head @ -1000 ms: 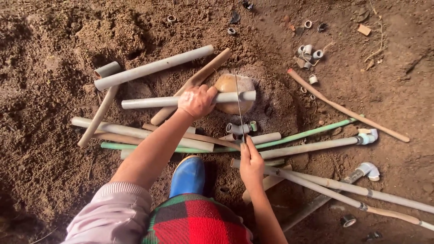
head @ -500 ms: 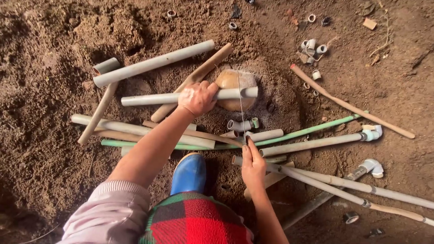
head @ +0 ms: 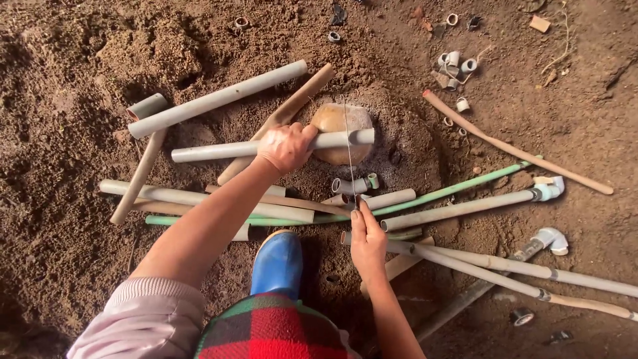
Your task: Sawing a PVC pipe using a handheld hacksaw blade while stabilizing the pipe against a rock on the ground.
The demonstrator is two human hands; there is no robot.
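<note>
My left hand grips a grey plastic pipe that lies across a rounded tan stone on the dirt. My right hand holds the near end of a thin saw blade, which runs away from me and crosses the pipe near its right end above the stone. A blue rubber boot stands below, between my arms.
Several grey, tan and green pipes lie scattered on loose brown soil, some with white elbow fittings. Short cut pipe rings sit at the upper right. A long grey pipe lies at the upper left.
The view has shifted slightly. My right hand and the blade have barely moved along the cut; my left hand keeps its hold on the pipe.
</note>
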